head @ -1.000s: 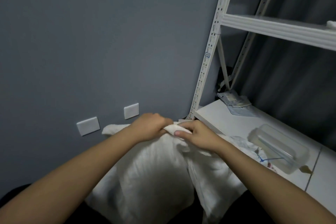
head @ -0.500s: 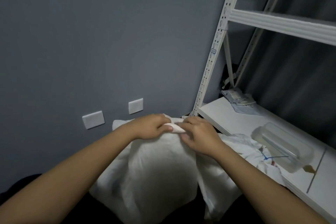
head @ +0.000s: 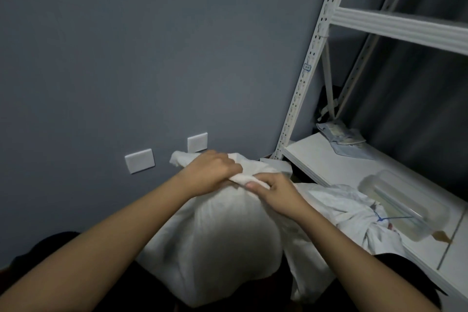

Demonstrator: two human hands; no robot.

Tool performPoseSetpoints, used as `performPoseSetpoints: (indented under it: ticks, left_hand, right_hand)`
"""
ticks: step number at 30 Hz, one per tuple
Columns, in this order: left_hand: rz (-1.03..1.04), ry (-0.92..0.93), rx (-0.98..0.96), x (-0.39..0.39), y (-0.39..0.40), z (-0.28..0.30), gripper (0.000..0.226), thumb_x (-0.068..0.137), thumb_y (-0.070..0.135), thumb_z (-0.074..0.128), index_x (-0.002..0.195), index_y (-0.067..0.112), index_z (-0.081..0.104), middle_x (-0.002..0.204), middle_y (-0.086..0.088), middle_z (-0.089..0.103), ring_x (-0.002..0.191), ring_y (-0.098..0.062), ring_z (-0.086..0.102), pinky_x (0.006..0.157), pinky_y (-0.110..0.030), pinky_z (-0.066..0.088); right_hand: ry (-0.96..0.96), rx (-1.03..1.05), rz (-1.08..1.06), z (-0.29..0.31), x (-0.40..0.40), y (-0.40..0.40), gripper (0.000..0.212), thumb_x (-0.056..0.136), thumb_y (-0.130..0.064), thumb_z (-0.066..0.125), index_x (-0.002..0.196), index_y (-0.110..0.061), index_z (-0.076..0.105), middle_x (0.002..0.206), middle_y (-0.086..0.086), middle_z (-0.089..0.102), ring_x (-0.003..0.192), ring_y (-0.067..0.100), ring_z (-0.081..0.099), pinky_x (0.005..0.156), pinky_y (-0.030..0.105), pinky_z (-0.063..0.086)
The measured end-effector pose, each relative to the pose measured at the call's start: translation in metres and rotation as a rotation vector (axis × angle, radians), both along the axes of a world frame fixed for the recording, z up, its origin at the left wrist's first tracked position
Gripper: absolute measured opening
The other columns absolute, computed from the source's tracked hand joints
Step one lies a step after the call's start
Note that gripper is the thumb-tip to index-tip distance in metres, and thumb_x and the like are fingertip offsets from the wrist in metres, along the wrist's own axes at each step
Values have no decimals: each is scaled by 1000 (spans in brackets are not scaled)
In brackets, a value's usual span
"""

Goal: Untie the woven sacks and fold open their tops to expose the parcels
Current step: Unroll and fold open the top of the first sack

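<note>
shelf upright (head: 307, 67) | small blue-edged tag | text unreadable

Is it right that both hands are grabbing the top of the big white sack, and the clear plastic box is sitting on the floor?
Not quite. The clear plastic box sits on the white shelf, not the floor; the head view shows it. Both the left hand and right hand do grip the top of the white sack.

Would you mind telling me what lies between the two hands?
In the head view, the twisted neck of the white woven sack runs between left hand and right hand.
</note>
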State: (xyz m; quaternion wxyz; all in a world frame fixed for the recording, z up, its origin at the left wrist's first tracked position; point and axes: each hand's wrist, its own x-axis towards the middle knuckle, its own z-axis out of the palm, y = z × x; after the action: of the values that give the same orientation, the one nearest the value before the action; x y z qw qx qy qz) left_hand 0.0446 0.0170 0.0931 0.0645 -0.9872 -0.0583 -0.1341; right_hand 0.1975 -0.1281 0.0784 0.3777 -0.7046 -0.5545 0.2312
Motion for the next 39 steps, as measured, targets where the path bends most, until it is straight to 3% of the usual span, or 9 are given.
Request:
performPoseSetpoints:
  ticks: [4,8,10,14,18,22,28,33,39]
  left_hand:
    - [99,56,-565,-18,8,-3,29,87,48,58,100,23,68,89,7,64,85,-11,58,82,-34,47]
    - [-21,-219,57,-14,0,-14,29,82,27,43,88,21,70,77,2,62,72,-20,59,65,-28,41]
    - [18,-364,33,-13,-3,-16,23,82,33,53,95,22,68,92,1,61,86,-22,55,77,-30,35]
    - [716,-549,-1150,-27,-24,-15,73,63,41,79,123,29,40,123,6,35,118,-13,34,101,-31,31]
    - [639,-758,-2055,-12,-27,-3,38,82,24,71,111,8,52,96,-7,63,82,-13,66,85,-35,54]
    - [742,-673,-2059,15,-29,1,14,92,16,60,99,6,55,84,-8,62,68,-12,64,60,-23,56]
    - [742,-801,-2063,17,-41,1,35,93,1,54,127,-4,47,108,-13,62,98,-25,60,80,-33,50]
    - [551,-855,-2069,17,-53,13,18,94,1,52,112,2,54,100,-14,65,85,-20,65,70,-30,56]
    - [718,-729,-1948,2,-50,8,8,96,14,52,99,8,57,88,-8,63,74,-14,62,72,-27,54]
  right_hand:
    - [-334,72,-40,-4,6,-8,13,87,-32,67,96,-25,74,87,-9,70,82,10,61,73,32,48]
    - [-215,12,-10,1,-10,0,24,83,-43,69,104,-33,63,92,-16,62,84,1,56,76,23,45]
    - [-216,133,-81,-3,-17,5,10,86,-31,68,94,-26,68,85,-14,63,80,3,56,74,22,43]
    - [-183,304,-214,-17,-16,1,5,83,-13,71,82,-17,69,83,-13,57,81,1,54,70,11,38]
    - [-148,387,-175,-21,-28,-3,21,80,1,65,74,-19,59,84,-15,49,80,-1,52,68,9,37]
    - [-318,344,-50,-19,-34,-9,14,77,0,57,78,-14,56,84,-16,43,73,5,47,62,14,36]
    - [-497,230,-27,-9,-26,-26,5,80,-17,52,82,-21,52,89,-11,45,74,11,46,61,30,39]
    - [-105,131,-93,9,-35,-16,31,79,-44,70,99,-28,53,104,-13,52,95,4,50,80,20,43]
    - [-202,317,-268,-7,-55,-4,22,75,0,67,77,-18,54,81,-5,53,69,2,46,65,18,35]
